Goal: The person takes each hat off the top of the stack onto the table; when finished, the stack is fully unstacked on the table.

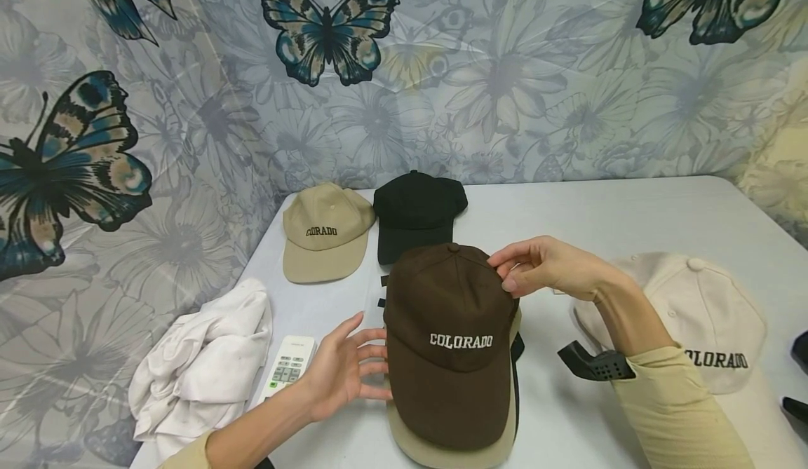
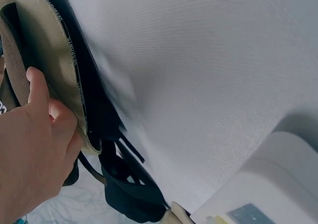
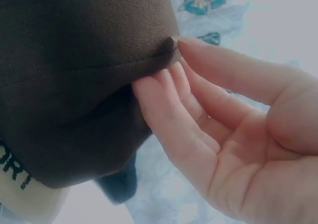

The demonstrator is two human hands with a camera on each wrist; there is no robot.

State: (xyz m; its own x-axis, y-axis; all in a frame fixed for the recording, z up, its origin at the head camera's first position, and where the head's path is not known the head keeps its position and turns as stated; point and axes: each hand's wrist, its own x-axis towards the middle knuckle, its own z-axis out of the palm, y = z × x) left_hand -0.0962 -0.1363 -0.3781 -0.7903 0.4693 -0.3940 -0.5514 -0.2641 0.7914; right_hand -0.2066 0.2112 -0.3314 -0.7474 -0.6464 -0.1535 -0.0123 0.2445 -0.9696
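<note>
A brown cap point(image 1: 451, 294) with white COLORADO lettering lies over a beige cap point(image 1: 404, 437) whose brim shows below it. The edge of a dark cap point(image 2: 92, 92) shows beneath both in the left wrist view. My right hand point(image 1: 552, 269) pinches the crown fabric at its upper right side. In the right wrist view, thumb and fingers point(image 3: 159, 92) meet at a seam edge. My left hand point(image 1: 344, 371) is beside the stack, its loosely spread fingers touching the left edge of the brown cap. The palm side of the left hand is partly hidden in its wrist view.
Behind the stack are a tan cap point(image 1: 328, 245) and a black cap point(image 1: 413, 209). An off-white cap point(image 1: 707, 308) sits right, partly behind the right forearm. A white remote point(image 1: 293, 357) and crumpled white cloth point(image 1: 214, 364) lie left. Butterfly-print fabric point(image 1: 480, 125) hangs behind the table.
</note>
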